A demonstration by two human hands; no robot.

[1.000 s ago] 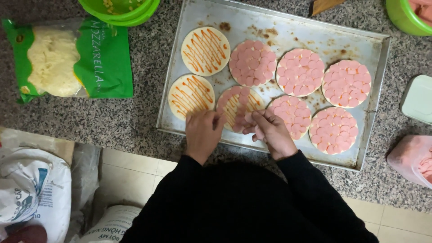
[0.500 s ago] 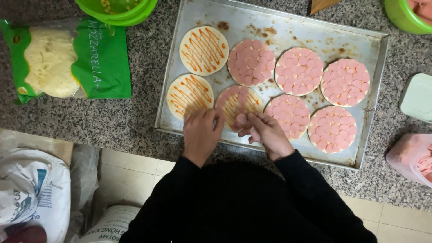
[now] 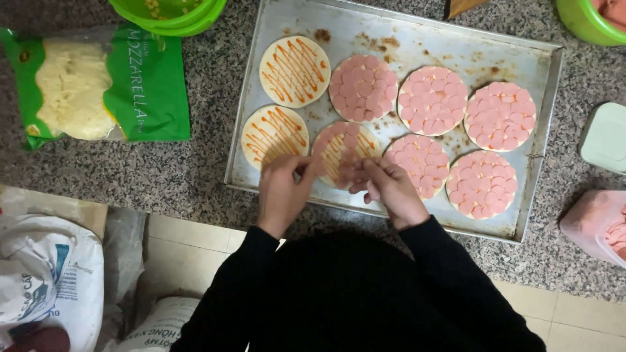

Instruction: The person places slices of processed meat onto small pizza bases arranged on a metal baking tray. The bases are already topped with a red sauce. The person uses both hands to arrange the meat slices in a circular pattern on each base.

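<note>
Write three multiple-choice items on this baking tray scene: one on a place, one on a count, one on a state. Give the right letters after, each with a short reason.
1. Where does the green cheese bag lie?
A. on the counter left of the metal tray
B. inside the tray
C. on the floor

2. How many round bases on the tray show only orange sauce stripes, with no pink slices?
A. none
B. two
C. six

3. What is the state of the half-topped base under the left hand and right hand?
A. bare dough
B. partly covered with pink slices
C. covered with cheese

Key: 1 A, the bag rests on the speckled counter beside the tray. 2 B, only the two leftmost bases are slice-free. 3 B, slices cover part, stripes still show.
</note>
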